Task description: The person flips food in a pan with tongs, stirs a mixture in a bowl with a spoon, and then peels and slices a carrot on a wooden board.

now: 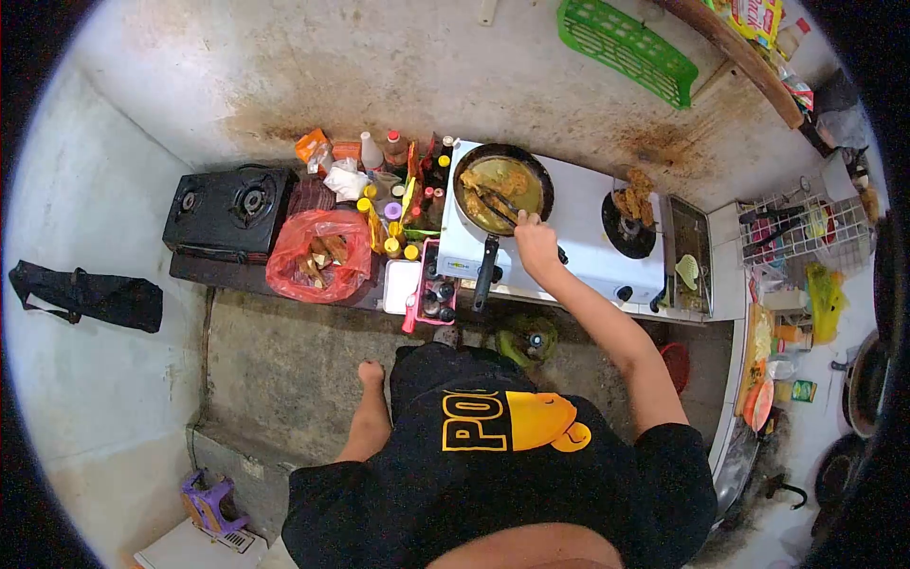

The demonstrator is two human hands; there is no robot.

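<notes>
My right hand (536, 243) reaches out over the white two-burner stove (578, 237) and is closed on a dark utensil (500, 205). The utensil's tip lies in the black frying pan (502, 188). The pan sits on the left burner and holds yellowish-brown fried pieces in oil; its black handle (485, 275) points toward me. More fried pieces (633, 197) rest on a rack over the right burner. My left hand (370, 373) hangs down beside my body, away from the counter. Nothing shows in it, and its fingers are hard to make out.
A black gas stove (227, 209) stands at the counter's left. A red plastic bag (318, 254) of food and several sauce bottles (403, 190) lie between the stoves. A pink basket (436, 289) sits at the counter edge. There is a green crate (626, 47) above, a dish rack (801, 228) right, and a purple stool (210, 503) on the floor.
</notes>
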